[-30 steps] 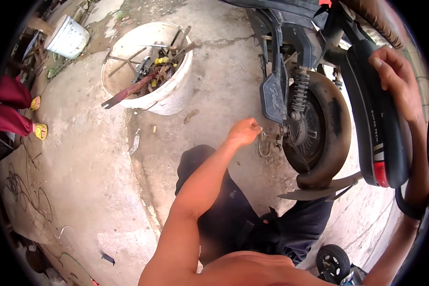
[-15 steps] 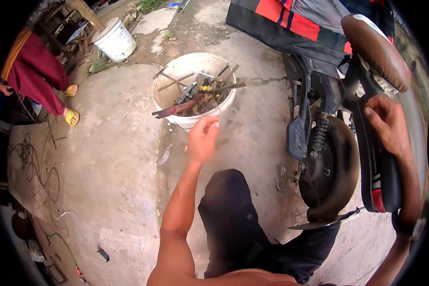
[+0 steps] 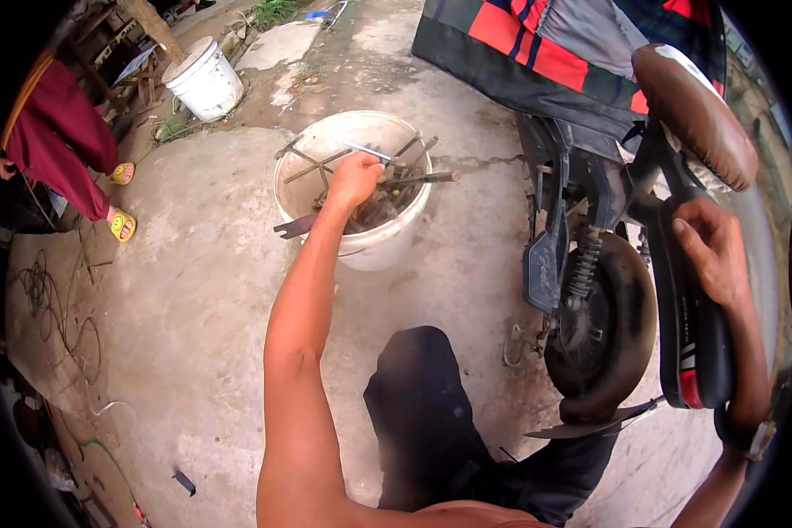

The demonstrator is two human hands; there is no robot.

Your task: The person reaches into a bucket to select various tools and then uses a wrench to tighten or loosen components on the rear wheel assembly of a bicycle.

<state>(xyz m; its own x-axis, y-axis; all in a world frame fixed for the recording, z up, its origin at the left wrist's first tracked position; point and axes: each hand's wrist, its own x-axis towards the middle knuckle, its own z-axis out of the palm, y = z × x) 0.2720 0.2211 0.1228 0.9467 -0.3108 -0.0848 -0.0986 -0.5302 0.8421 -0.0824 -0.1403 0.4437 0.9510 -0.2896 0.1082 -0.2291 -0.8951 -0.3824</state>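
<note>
Risking scrapes from jumbled tools (image 3: 378,209) in white bucket (image 3: 378,256), left hand (image 3: 358,179) held past near rim (image 3: 370,238), grip cannot be told; right hand (image 3: 715,248) rested, loosely curled, on scooter tail (image 3: 693,330).

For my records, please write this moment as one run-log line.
left hand: at metal tools in white bucket, grip unclear | right hand: on black scooter tail section

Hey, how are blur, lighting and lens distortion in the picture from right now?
Head view: left hand and the clutter beneath it look slightly soft; head view: diffuse daylight, lower-right concrete looking pale; head view: fisheye leaves black, curved corners.
</note>
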